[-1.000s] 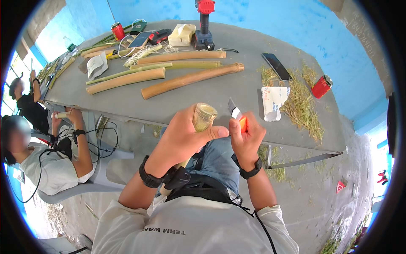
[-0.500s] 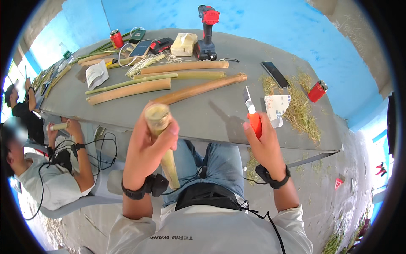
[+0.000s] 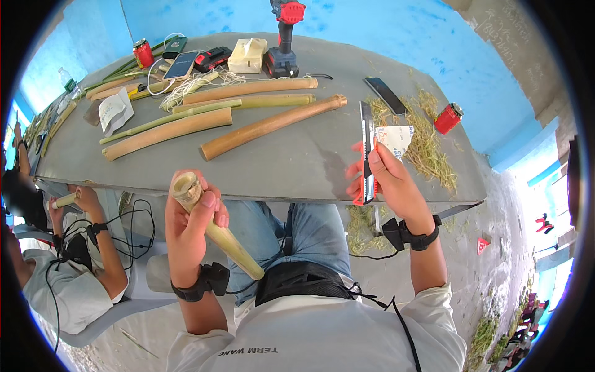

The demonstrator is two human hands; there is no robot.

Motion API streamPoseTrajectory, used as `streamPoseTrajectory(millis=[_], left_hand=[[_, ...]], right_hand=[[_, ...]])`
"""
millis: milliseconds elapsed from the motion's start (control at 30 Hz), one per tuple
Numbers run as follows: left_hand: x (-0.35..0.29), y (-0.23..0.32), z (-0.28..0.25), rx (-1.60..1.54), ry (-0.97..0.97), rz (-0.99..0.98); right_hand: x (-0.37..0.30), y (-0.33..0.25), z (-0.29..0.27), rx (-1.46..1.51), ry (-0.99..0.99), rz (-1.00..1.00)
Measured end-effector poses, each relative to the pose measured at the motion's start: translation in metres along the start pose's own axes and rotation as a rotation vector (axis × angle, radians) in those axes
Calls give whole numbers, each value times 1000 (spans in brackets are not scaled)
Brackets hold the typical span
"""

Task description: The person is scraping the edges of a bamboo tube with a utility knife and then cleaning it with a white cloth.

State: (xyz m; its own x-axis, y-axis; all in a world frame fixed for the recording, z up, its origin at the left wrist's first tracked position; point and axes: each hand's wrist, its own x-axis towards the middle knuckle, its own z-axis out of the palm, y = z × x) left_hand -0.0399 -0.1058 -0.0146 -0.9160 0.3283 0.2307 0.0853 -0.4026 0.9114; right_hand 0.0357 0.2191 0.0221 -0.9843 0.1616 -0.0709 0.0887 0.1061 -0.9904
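Observation:
My left hand (image 3: 193, 214) is closed round a pale bamboo tube (image 3: 232, 249), just off the table's near edge. The tube slants, its hollow upper end at my thumb and its lower end by my waist. In my right hand (image 3: 387, 173) is an orange-and-silver utility knife (image 3: 367, 164), its blade pointing up and away from me over the table. Some of the right fingers are partly spread behind the knife, while the thumb presses its side. Beyond my hands a brown bamboo stick (image 3: 273, 127) and a split bamboo piece (image 3: 167, 133) lie on the table.
On the grey table (image 3: 279, 170) stand a cordless drill (image 3: 284, 43), a tissue pack (image 3: 248, 56) and a red can (image 3: 448, 118). A dark phone (image 3: 385, 95) lies beside plant shavings (image 3: 434, 155). At the left, another person (image 3: 68, 279) holds a bamboo piece.
My right hand has turned the knife, showing its long side. The bamboo tube has shifted left and tilted more in my left hand. The view has shifted slightly.

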Motion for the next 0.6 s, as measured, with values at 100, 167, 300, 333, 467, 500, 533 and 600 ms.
streamPoseTrajectory(millis=[100,167,300,333,467,500,533,600], left_hand=[[1,-6,1,-2,-42,-6],[-2,-18,-2,-3,-59,-19],[-10,-45,-13,13,-58,-89],[-13,-48,-12,11,-29,-118],[-19,-49,-10,3,26,-90],[-22,-50,-12,54,13,-113],[-24,-53,-14,103,-3,-134],[-37,-68,-21,104,-39,-152]], right_hand=[[-4,-9,-8,-35,31,11],[-7,-11,-23,-5,94,-8],[-17,-21,-56,96,57,14],[-21,-22,-57,114,92,29],[-34,-13,-68,62,148,-38],[-36,-13,-69,71,151,-42],[-39,-13,-70,74,183,-45],[-43,-14,-70,86,213,-56]])
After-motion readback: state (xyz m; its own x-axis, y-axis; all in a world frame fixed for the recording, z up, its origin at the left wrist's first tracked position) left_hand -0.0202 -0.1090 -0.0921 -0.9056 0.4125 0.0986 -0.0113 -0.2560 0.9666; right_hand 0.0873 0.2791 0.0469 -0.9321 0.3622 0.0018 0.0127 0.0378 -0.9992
